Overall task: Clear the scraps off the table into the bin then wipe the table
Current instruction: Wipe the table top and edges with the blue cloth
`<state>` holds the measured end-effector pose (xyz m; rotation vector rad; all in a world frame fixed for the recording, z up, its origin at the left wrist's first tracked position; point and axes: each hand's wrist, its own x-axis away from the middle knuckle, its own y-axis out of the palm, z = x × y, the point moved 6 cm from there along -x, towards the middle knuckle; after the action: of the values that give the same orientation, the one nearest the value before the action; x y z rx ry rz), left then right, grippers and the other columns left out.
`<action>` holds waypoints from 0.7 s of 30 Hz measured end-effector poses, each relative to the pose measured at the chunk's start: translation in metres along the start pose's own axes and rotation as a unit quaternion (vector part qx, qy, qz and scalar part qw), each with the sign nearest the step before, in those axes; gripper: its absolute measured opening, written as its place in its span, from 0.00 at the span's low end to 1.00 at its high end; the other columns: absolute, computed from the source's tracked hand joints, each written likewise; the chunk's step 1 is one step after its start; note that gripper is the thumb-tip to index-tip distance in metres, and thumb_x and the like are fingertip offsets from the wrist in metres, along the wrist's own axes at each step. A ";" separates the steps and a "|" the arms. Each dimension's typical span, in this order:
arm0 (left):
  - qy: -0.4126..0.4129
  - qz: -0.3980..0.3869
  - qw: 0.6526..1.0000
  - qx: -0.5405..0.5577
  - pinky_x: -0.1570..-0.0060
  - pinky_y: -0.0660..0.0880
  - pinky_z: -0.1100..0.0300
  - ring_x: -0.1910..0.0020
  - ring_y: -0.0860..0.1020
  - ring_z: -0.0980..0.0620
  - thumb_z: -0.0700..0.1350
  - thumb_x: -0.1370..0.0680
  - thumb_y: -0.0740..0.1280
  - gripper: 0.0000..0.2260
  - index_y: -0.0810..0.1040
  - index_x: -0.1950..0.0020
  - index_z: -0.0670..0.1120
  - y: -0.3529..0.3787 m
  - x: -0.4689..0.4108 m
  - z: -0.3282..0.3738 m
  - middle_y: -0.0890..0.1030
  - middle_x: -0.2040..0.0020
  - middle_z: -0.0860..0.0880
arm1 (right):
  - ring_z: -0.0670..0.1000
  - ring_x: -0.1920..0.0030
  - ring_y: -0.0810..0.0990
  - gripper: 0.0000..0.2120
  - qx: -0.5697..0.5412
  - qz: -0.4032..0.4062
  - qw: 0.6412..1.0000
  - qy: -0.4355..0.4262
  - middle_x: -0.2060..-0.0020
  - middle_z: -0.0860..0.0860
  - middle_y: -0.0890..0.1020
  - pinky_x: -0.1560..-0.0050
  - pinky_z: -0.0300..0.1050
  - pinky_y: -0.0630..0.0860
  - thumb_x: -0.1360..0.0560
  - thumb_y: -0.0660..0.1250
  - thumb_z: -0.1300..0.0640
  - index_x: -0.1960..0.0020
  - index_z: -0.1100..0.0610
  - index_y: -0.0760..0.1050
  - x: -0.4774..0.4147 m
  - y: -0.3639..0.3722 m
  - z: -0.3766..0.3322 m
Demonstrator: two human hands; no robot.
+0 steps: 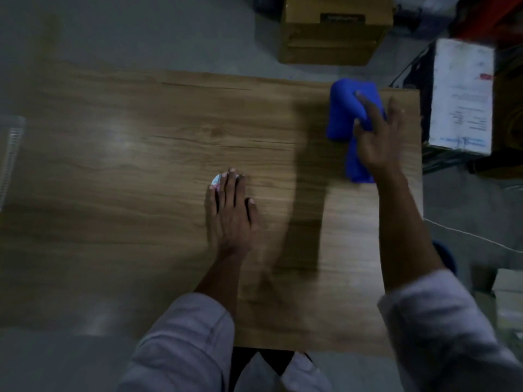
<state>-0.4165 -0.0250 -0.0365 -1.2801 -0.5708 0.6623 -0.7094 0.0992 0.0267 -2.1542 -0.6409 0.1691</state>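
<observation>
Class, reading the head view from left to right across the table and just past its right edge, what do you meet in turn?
Left hand flat on a small white scrap → blue cloth held by the right hand → white box beyond the table's right edge.

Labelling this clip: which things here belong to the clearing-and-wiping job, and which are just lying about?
Job: scrap under left hand; blue cloth with right hand on it; table.
Lying about: cardboard box; white labelled box; white cable.
</observation>
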 end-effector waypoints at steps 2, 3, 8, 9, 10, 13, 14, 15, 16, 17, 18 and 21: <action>-0.001 0.006 1.000 0.010 0.22 0.54 0.44 0.18 0.52 0.50 0.49 0.18 0.58 0.27 0.61 0.19 0.47 0.001 -0.001 0.000 0.58 0.18 0.48 | 0.63 0.18 0.44 0.26 0.083 -0.030 0.991 0.098 0.18 0.58 0.50 0.23 0.72 0.42 0.18 0.56 0.48 0.21 0.36 0.59 -0.033 0.027 0.021; 0.000 0.010 1.000 0.013 0.22 0.54 0.44 0.18 0.52 0.50 0.49 0.18 0.58 0.26 0.61 0.19 0.47 0.000 -0.001 0.000 0.58 0.18 0.48 | 0.64 0.18 0.43 0.27 0.121 -0.032 0.986 0.108 0.17 0.57 0.49 0.24 0.74 0.39 0.18 0.56 0.47 0.20 0.35 0.56 -0.043 0.043 0.025; 0.003 0.031 0.999 0.022 0.21 0.53 0.44 0.18 0.53 0.50 0.49 0.18 0.59 0.26 0.63 0.20 0.46 0.000 0.000 0.001 0.59 0.18 0.47 | 0.62 0.18 0.49 0.28 0.244 -0.027 0.967 -0.068 0.18 0.56 0.54 0.22 0.70 0.42 0.18 0.52 0.40 0.19 0.37 0.53 -0.052 0.089 -0.014; 0.004 0.031 0.999 0.020 0.21 0.53 0.44 0.18 0.53 0.50 0.49 0.19 0.59 0.26 0.63 0.20 0.46 0.000 0.000 0.001 0.59 0.18 0.48 | 0.62 0.18 0.51 0.28 0.250 -0.042 0.960 -0.119 0.18 0.56 0.55 0.22 0.70 0.44 0.18 0.53 0.40 0.19 0.38 0.54 -0.040 0.099 -0.023; 0.006 0.030 0.999 0.017 0.21 0.53 0.44 0.18 0.54 0.50 0.49 0.19 0.58 0.26 0.63 0.20 0.46 0.001 0.000 0.002 0.59 0.18 0.48 | 0.62 0.18 0.52 0.28 0.246 -0.062 0.951 -0.175 0.18 0.56 0.57 0.23 0.71 0.47 0.18 0.54 0.41 0.19 0.40 0.57 -0.021 0.109 -0.032; 0.009 0.027 1.000 0.008 0.22 0.55 0.43 0.19 0.56 0.49 0.50 0.19 0.57 0.26 0.64 0.21 0.45 0.001 -0.002 0.002 0.60 0.18 0.47 | 0.60 0.21 0.62 0.25 0.173 -0.133 0.925 -0.310 0.21 0.55 0.66 0.24 0.69 0.57 0.18 0.60 0.51 0.22 0.43 0.66 0.053 0.117 -0.046; 0.010 0.025 1.000 0.003 0.22 0.55 0.43 0.19 0.56 0.49 0.50 0.19 0.56 0.26 0.64 0.21 0.45 0.002 -0.002 0.002 0.61 0.19 0.46 | 0.60 0.24 0.67 0.25 0.132 -0.134 0.932 -0.310 0.23 0.55 0.70 0.26 0.65 0.61 0.19 0.61 0.53 0.23 0.44 0.68 0.066 0.103 -0.045; 0.010 0.022 1.000 -0.003 0.22 0.54 0.44 0.19 0.56 0.49 0.50 0.19 0.56 0.26 0.64 0.21 0.45 0.003 -0.001 0.001 0.61 0.19 0.46 | 0.61 0.27 0.71 0.25 0.088 -0.111 0.946 -0.290 0.26 0.56 0.72 0.29 0.63 0.66 0.20 0.60 0.54 0.24 0.43 0.68 0.070 0.081 -0.041; 0.011 0.023 1.000 -0.009 0.22 0.54 0.44 0.19 0.55 0.49 0.50 0.18 0.56 0.26 0.64 0.21 0.45 0.003 0.000 0.002 0.61 0.19 0.46 | 0.62 0.31 0.74 0.25 0.055 -0.066 0.963 -0.255 0.27 0.57 0.73 0.33 0.62 0.71 0.19 0.59 0.54 0.24 0.41 0.67 0.067 0.053 -0.037; 0.012 0.025 1.000 -0.012 0.22 0.54 0.44 0.18 0.55 0.49 0.50 0.18 0.56 0.26 0.64 0.20 0.45 0.003 0.001 0.002 0.61 0.19 0.46 | 0.62 0.32 0.73 0.25 0.045 -0.018 0.976 -0.213 0.27 0.58 0.71 0.36 0.62 0.73 0.19 0.58 0.54 0.24 0.39 0.64 0.059 0.025 -0.030; 0.013 0.027 0.999 -0.013 0.22 0.54 0.44 0.18 0.55 0.48 0.50 0.18 0.55 0.26 0.64 0.20 0.46 0.002 0.000 0.003 0.61 0.19 0.46 | 0.63 0.29 0.70 0.25 0.058 0.031 0.981 -0.181 0.26 0.59 0.68 0.34 0.63 0.72 0.18 0.58 0.53 0.23 0.39 0.62 0.046 -0.001 -0.023; 0.010 0.028 1.000 -0.010 0.21 0.54 0.44 0.18 0.55 0.48 0.50 0.18 0.55 0.26 0.64 0.20 0.45 0.004 0.000 0.004 0.61 0.19 0.46 | 0.64 0.19 0.53 0.25 0.151 0.108 0.976 -0.115 0.19 0.55 0.57 0.23 0.72 0.52 0.17 0.58 0.49 0.21 0.38 0.61 -0.015 -0.036 -0.014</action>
<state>-0.4198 -0.0220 -0.0393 -1.3247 -0.5286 0.6908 -0.7313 0.1000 0.0614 -1.9178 -0.4733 0.6018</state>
